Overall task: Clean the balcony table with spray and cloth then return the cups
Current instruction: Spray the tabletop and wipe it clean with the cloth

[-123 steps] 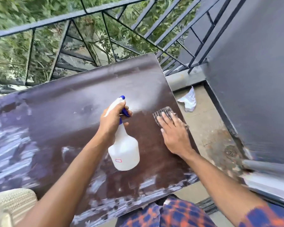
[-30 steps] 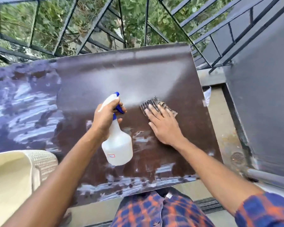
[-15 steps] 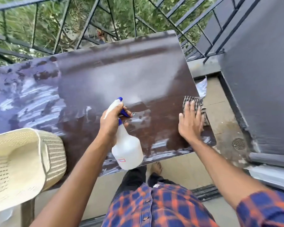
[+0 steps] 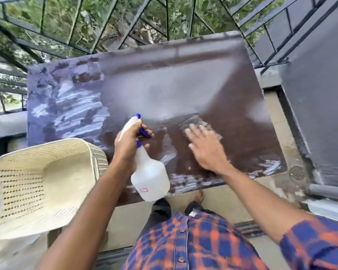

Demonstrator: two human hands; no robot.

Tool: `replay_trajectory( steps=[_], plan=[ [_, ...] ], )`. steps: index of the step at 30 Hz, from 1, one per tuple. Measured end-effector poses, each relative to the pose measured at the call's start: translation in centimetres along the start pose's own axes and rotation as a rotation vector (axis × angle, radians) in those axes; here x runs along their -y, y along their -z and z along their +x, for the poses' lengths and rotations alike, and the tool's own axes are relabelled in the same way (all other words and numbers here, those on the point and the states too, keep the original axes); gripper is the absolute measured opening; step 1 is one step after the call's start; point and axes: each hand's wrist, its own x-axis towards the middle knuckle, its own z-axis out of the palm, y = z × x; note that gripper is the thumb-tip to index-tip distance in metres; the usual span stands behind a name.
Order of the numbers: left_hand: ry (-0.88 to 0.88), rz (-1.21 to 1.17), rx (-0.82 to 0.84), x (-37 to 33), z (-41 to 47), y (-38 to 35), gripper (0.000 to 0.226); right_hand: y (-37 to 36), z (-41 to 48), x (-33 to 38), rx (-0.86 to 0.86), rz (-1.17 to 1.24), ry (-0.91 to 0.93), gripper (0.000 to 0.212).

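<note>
I see the dark brown balcony table [image 4: 213, 90] from above, its top streaked with pale wet smears toward the left and near edges. My left hand [image 4: 128, 145] is closed around the neck of a white spray bottle [image 4: 150, 178]; the fingers [image 4: 144, 147] wrap the neck just below the blue trigger [image 4: 143, 132], the blue-tipped nozzle [image 4: 138, 115] points away from me over the table, and the bottle body hangs below the hand, over the near table edge. My right hand [image 4: 205, 149] lies flat, palm down, fingers spread, pressing a striped cloth [image 4: 194, 121] onto the tabletop right of the bottle. The cloth sits under the fingertips and shows beyond and to the right of them; the hand is motion-blurred, so I cannot tell how much cloth lies beneath the palm. The two hands are near each other but apart. A cream perforated plastic basket [image 4: 47, 184] stands at lower left, its rim just beside the table's near-left corner. Black railing [image 4: 70, 43] and foliage lie beyond the table; a grey wall [image 4: 320, 94] and floor drain [image 4: 297, 173] are at right. A blue-and-orange checked shirt [image 4: 193, 242] fills the bottom of the view.
</note>
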Motion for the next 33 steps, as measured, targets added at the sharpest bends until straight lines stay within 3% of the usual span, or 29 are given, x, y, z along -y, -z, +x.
replay_trajectory(
  steps=[5,8,11,14,16,17,19,22,24,26,30,33],
  plan=[
    [0.001,0.007,0.060,-1.2,1.6,1.3,0.024,0.6,-0.8,-9.7,-0.093,0.033,-0.681,0.059],
    [-0.022,-0.026,0.084,-2.2,2.5,2.4,0.029,0.9,2.0,-5.5,-0.083,0.086,-0.808,0.066],
    [-0.044,-0.061,0.067,-2.9,3.1,3.7,0.025,-0.3,3.6,3.8,-0.139,0.053,-0.517,0.061],
    [-0.018,-0.123,0.072,-3.4,3.4,5.2,0.030,-1.5,2.5,12.0,0.022,-0.007,0.068,0.057],
    [0.011,-0.182,0.098,-3.6,3.3,6.2,0.026,-1.2,2.4,12.3,0.126,0.022,0.379,0.055],
    [0.019,-0.190,0.102,-3.8,3.3,6.6,0.025,-0.9,3.0,11.5,0.139,0.009,0.444,0.054],
    [0.008,-0.172,0.096,-4.0,3.3,7.5,0.026,0.0,5.7,9.2,0.145,-0.029,0.410,0.054],
    [0.000,-0.149,0.086,-4.6,2.7,8.3,0.027,2.0,11.5,7.3,0.094,-0.029,0.128,0.059],
    [0.022,-0.217,0.064,-4.9,2.1,8.7,0.024,2.5,14.3,8.2,0.081,-0.004,-0.006,0.065],
    [0.040,-0.300,0.061,-5.1,1.8,9.2,0.020,2.4,15.3,10.7,0.084,0.012,-0.028,0.067],
    [0.059,-0.343,0.059,-4.8,2.1,10.1,0.023,0.6,10.2,15.1,0.136,-0.008,0.292,0.060],
    [0.063,-0.340,0.054,-4.8,2.3,10.2,0.024,0.1,5.4,13.1,0.193,0.023,0.546,0.059]
  ],
)
